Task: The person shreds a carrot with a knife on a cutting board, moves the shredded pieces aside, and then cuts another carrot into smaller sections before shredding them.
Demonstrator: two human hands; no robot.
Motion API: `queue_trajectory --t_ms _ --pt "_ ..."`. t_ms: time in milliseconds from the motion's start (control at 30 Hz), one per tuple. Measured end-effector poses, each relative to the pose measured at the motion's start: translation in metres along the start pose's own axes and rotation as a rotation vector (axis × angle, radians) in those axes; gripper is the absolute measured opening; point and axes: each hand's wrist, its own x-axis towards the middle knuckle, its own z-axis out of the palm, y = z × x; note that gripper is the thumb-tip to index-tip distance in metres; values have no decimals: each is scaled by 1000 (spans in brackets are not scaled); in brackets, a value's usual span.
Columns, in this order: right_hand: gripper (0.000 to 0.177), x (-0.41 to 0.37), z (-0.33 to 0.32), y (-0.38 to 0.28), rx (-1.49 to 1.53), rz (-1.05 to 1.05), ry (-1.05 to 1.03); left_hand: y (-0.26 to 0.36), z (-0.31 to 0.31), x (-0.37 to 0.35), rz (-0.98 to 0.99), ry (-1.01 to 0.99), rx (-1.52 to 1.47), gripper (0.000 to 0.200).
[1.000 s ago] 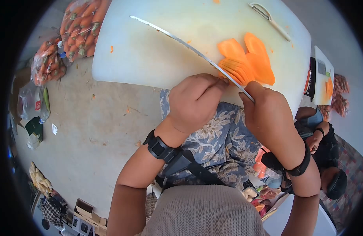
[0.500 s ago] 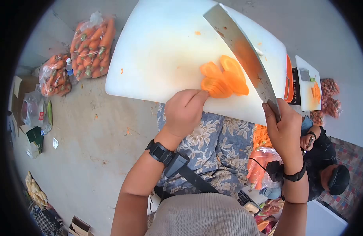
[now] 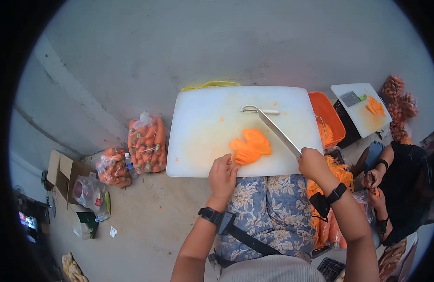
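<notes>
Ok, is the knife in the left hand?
No, the right hand holds the knife over the cutting board.

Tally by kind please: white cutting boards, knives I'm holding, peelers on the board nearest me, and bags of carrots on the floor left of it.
White cutting boards: 2
Knife: 1
Peeler: 1
Carrot bags: 2
Total: 6

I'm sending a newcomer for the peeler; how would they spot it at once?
Find the larger white cutting board, mid-view. On its far half, beyond the orange carrot slices and by the tip of the knife in the right hand, lies the peeler. Unlike the long-bladed knife, it is short, with a slim white handle and a curved metal head at its left end.
</notes>
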Motion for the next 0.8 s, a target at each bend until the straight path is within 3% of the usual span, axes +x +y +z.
queue_trajectory --t_ms 133,200,333,400,500,733,800 --pt "13 2 2 0 63 15 12 21 -12 27 22 -111 59 54" --pt "15 2 5 2 64 18 0 28 -15 40 200 -246 264 57" --pt "17 1 9 0 92 65 4 32 -15 60 347 -386 328 47" --pt "19 1 7 -2 86 55 -27 34 -12 69 284 -550 407 38" --pt "20 -5 8 -6 82 45 -1 38 -13 70 339 -581 424 29" --pt "19 -8 15 -11 84 28 47 38 -13 72 367 -618 424 29" --pt "19 -7 16 -11 84 39 50 37 -16 73 269 -688 443 35"
